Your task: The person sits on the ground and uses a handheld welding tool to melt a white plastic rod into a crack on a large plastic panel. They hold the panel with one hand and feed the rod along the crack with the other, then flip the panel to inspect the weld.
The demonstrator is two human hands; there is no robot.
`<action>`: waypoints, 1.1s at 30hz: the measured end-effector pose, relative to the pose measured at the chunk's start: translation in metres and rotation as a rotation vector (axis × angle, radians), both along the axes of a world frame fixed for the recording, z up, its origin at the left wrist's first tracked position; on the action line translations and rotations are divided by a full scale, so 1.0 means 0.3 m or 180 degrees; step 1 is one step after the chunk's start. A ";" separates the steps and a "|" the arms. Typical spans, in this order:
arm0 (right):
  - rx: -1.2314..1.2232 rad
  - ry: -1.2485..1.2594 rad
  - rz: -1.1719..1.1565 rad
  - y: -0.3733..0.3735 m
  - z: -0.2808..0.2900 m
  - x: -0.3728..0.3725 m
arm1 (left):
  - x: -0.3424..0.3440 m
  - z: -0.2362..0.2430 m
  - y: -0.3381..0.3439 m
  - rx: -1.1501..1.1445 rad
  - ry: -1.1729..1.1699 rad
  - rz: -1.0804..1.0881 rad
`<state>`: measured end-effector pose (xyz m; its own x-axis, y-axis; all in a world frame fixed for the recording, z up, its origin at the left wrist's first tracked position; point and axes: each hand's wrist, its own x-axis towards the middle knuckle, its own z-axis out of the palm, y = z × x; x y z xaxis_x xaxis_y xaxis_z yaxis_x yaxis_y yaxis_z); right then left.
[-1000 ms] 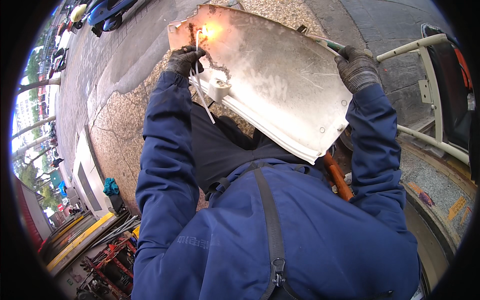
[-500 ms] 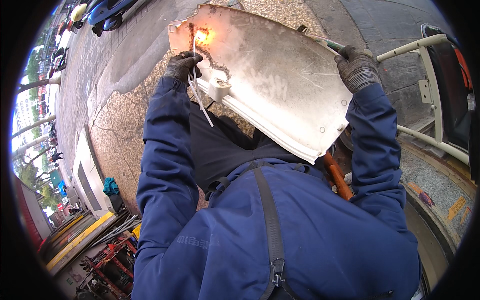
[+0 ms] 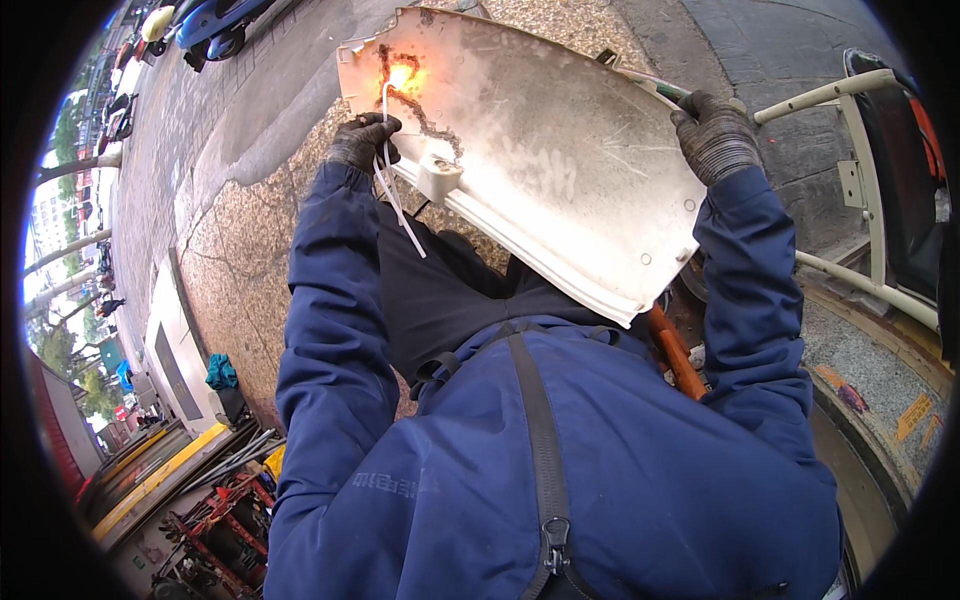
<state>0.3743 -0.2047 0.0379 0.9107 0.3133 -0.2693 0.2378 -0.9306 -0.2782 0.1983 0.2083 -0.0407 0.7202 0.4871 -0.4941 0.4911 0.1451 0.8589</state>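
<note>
- White panel (image 3: 550,160), slanting across the upper middle of the frame, above dark trousers (image 3: 425,300); no visible shift over the last second.
- Dark, rough line (image 3: 428,128) running down the panel's left part, with an orange glow (image 3: 403,76) beside its upper stretch.
- White strip (image 3: 386,106): upper end lower and slightly farther left than a second ago, from near the top of the glow to its lower left margin; whether touching the panel, hard to tell in the glare.
- Left hand (image 3: 362,142), dark-gloved, also a little lower and farther left; meaning, by judgement, strip now fed to a lower spot beside the dark line.
- Strip pinched between left thumb and fingers, near the panel's left edge; seemingly doubled below the grip, loose end hanging over the trousers.
- Right hand (image 3: 715,140), also gloved, in the same place as before at the panel's right end; fingers curled round a green-sided bar (image 3: 668,90); whether also gripping the panel, cannot tell.
- Panel lying between both hands: left one near the glowing corner at upper left, right one well apart from it.
- Round white boss (image 3: 438,180) on the panel's lower left edge, below and right of the left hand.
</note>
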 end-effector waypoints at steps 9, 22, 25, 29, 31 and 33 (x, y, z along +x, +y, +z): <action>-0.0060 -0.0007 0.0021 0.005 0.012 -0.006 | -0.029 -0.014 0.012 -0.0134 0.0035 -0.0149; -0.0013 -0.0026 0.0013 0.002 0.006 -0.006 | -0.049 -0.033 -0.027 -0.0155 0.0028 -0.0076; -0.0066 -0.0031 0.0031 0.004 0.007 -0.005 | -0.054 -0.047 -0.055 -0.0122 -0.0022 -0.0001; -0.0100 -0.0025 0.0026 0.008 0.012 -0.009 | -0.056 -0.064 -0.097 -0.0108 -0.0009 -0.0031; -0.0099 -0.0023 0.0028 0.009 0.017 -0.012 | -0.056 -0.073 -0.114 -0.0053 0.0042 -0.0068; -0.0079 -0.0038 0.0040 0.010 0.023 -0.015 | -0.053 -0.082 -0.127 0.0049 0.0167 -0.0137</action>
<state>0.3699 -0.2015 0.0447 0.9099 0.3182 -0.2662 0.2529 -0.9340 -0.2522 0.1825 0.1703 -0.0654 0.7139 0.4640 -0.5244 0.5411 0.1099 0.8338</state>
